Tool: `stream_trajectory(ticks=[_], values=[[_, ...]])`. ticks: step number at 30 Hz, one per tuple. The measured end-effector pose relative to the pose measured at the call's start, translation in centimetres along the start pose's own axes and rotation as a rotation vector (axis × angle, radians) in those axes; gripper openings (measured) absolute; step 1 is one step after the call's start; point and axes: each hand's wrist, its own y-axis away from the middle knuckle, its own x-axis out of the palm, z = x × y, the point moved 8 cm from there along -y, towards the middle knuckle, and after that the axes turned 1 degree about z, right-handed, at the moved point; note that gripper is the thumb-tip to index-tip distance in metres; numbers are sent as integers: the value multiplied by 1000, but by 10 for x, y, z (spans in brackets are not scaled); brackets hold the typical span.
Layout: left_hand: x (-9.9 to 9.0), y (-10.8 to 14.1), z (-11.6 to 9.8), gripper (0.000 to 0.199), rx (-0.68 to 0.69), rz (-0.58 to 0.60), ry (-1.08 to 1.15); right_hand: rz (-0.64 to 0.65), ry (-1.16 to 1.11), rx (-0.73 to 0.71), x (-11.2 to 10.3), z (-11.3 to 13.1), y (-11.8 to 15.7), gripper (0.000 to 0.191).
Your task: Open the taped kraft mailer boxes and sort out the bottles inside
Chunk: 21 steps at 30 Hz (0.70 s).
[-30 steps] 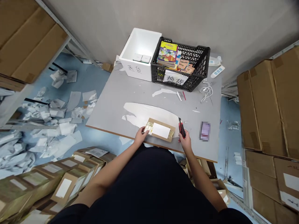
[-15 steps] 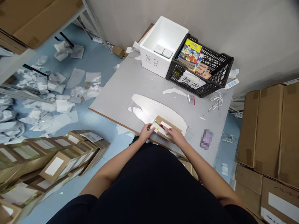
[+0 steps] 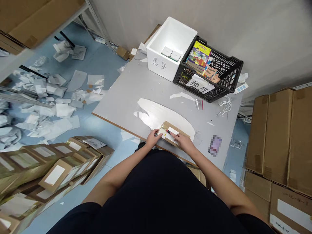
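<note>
Just below frame centre, your left hand [image 3: 152,139] holds the cardboard box [image 3: 180,130]; your right hand [image 3: 183,142] has its fingers round a red cutter [image 3: 168,131].

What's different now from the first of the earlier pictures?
The right hand has moved left, bringing the knife from beside the small carton to over it, near its taped left end. The camera view has turned too. Nothing was let go: the left hand stays at the carton's left end; the foam box and black crate still stand on the table.
</note>
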Motion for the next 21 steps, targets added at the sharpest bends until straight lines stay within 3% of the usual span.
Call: stream_trajectory(ticks=[12, 21], values=[[4, -3, 6, 41, -13, -8, 19, -2, 31, -35, -5, -4, 2, 69], [4, -1, 5, 41, -30, -21, 37, -10, -2, -33, -5, -5, 4, 64]])
